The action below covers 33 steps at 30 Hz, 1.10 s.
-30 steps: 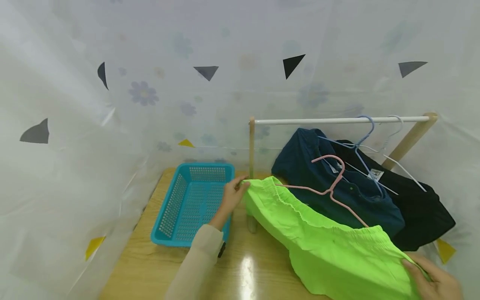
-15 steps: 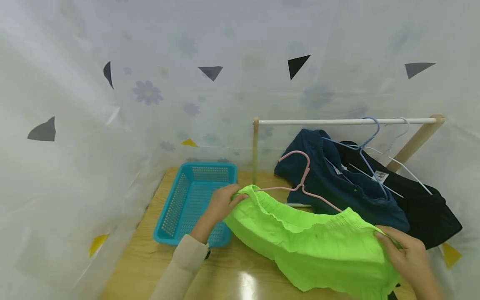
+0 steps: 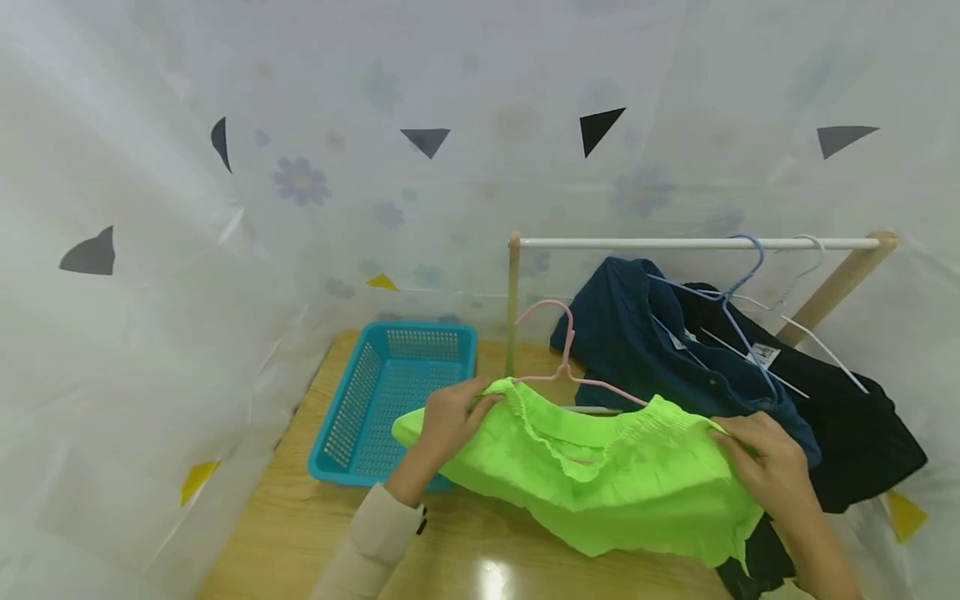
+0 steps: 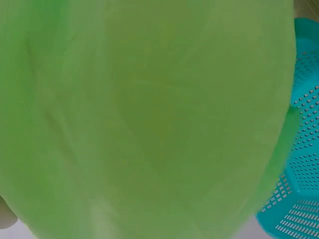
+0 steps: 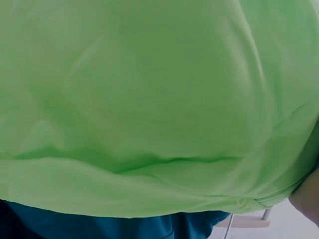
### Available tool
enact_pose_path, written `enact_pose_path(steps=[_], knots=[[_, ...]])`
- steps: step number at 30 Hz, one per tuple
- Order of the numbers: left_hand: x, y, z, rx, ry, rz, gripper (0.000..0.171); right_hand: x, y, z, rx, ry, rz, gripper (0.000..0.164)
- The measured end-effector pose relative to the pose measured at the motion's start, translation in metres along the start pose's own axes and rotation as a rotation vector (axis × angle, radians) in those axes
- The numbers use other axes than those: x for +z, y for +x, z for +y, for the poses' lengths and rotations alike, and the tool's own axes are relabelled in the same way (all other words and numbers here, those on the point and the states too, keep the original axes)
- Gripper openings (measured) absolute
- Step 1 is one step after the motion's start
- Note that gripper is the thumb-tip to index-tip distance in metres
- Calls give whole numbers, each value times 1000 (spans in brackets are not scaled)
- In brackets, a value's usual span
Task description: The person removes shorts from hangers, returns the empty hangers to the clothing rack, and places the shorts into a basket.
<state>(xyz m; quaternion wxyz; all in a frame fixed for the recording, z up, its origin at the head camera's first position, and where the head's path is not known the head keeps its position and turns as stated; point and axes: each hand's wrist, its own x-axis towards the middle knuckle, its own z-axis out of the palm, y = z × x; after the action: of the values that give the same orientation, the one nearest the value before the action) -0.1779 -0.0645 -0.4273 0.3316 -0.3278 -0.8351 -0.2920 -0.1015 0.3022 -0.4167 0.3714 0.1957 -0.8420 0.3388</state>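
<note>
Bright green shorts (image 3: 600, 475) with a gathered elastic waistband are stretched between my two hands above the table. At the waistband's left end my left hand (image 3: 453, 423) pinches the cloth between thumb and fingers. My right hand (image 3: 768, 462) pinches the opposite end. A pink hanger (image 3: 566, 358) sits inside the waist, its hook and shoulders showing above the band, the lower part mostly hidden by cloth. Green fabric (image 4: 159, 119) fills most of the left wrist view. Likewise, the right wrist view is mainly shorts (image 5: 149, 99), with part of my hand at the right edge.
A white rail (image 3: 637, 243) on wooden posts stands at the back right. Dark blue trousers (image 3: 630, 333) on a blue hanger and a black garment (image 3: 847, 417) on a white hanger hang from it. A turquoise basket (image 3: 318, 433) stands left on the wooden table (image 3: 262, 533).
The shorts and pink hanger have moved left, away from the hanging clothes. My right hand has come left and up, closer to my left hand. Both hands keep their grip on the waistband.
</note>
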Motion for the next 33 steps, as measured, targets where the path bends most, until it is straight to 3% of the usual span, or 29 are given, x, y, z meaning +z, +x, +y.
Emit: enact_pose_path(steps=[2, 6, 15, 22, 27, 33], knots=[[-1, -1, 1, 9, 6, 30, 26, 4, 0, 3, -7, 23, 22, 24], [-5, -6, 1, -1, 27, 62, 24, 10, 0, 7, 8, 63, 45, 6], [-14, -25, -7, -56, -34, 105, 21, 14, -5, 16, 58, 186, 122, 11], [-19, -40, -17, -110, -103, 139, 19, 13, -9, 17, 218, 207, 214, 12], [-20, -49, -21, -153, -174, 141, 19, 18, -15, 23, 295, 256, 312, 26], [-27, -54, -20, -216, -258, 142, 23, 20, -20, 27, 410, 189, 344, 41]])
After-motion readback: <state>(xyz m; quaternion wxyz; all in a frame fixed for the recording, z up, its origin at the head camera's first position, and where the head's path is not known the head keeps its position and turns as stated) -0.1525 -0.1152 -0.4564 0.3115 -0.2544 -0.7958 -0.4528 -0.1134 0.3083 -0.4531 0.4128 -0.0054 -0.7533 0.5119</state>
